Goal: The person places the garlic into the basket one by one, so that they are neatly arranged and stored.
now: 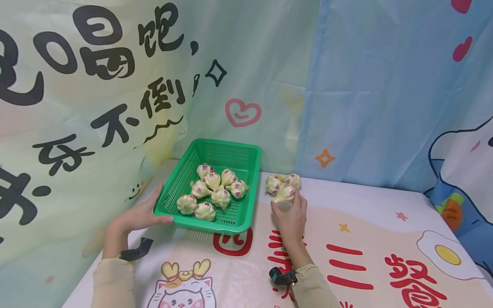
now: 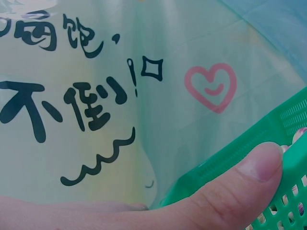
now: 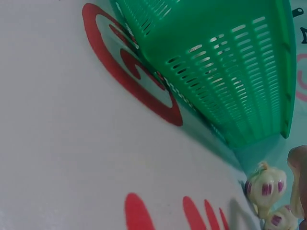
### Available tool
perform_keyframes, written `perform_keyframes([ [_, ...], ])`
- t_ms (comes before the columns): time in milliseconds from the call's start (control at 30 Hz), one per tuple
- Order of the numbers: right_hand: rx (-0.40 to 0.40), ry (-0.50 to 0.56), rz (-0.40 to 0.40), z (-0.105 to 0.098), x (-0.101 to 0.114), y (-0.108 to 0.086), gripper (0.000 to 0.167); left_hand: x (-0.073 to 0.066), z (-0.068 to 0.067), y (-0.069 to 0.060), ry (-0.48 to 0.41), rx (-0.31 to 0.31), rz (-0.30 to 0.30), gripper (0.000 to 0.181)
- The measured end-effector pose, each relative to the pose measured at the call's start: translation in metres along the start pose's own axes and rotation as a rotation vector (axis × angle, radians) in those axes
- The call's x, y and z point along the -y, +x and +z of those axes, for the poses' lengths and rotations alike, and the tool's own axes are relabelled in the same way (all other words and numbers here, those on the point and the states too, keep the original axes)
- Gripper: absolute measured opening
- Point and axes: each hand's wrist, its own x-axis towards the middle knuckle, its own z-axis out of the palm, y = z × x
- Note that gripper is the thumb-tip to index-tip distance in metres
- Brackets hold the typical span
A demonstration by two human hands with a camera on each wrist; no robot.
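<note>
A green plastic basket [image 1: 235,227] with slotted walls holds several garlic bulbs [image 1: 221,198], white with purple streaks. My left hand [image 1: 140,216] grips its near left corner; in the left wrist view the thumb [image 2: 230,191] presses against the basket's wall. To the right of the basket, my right hand [image 1: 291,218] pinches one garlic bulb [image 1: 285,193] between thumb and fingers. Just behind it are two more bulbs, a left one [image 1: 273,184] and a right one [image 1: 294,180]. Only the edge of the right hand shows in the right wrist view, beside bulbs [image 3: 266,187].
The table carries a printed cover [image 1: 239,273] with red characters, a cat and a fried egg. Printed cloth hangs behind as a backdrop [image 1: 246,64] and along the left side. A dark strap [image 1: 136,250] circles the left wrist, another [image 1: 283,276] the right.
</note>
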Motion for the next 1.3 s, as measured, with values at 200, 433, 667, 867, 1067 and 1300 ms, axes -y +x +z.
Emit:
perform_keyframes([
  [200,-0.021,0.026,-0.042,-0.002,0.007,0.001,0.089,-0.001,0.000,-0.001,-0.005,0.003,0.003,0.119],
  [433,-0.033,0.071,-0.081,-0.008,0.019,0.000,0.088,0.002,0.002,0.000,-0.001,0.000,-0.008,0.118],
  [667,-0.040,0.071,-0.119,-0.010,0.029,0.002,0.085,0.004,0.003,0.001,-0.011,0.002,-0.007,0.118],
  [867,-0.031,0.076,-0.138,-0.012,0.037,0.004,0.085,0.003,0.001,0.001,-0.004,0.001,0.004,0.118],
  [1067,-0.014,0.096,-0.164,-0.014,0.045,0.005,0.086,-0.001,0.000,-0.001,-0.013,0.009,-0.004,0.118],
  [1300,0.021,0.105,-0.182,-0.016,0.054,0.005,0.086,-0.001,0.000,-0.002,-0.002,0.008,0.000,0.118],
])
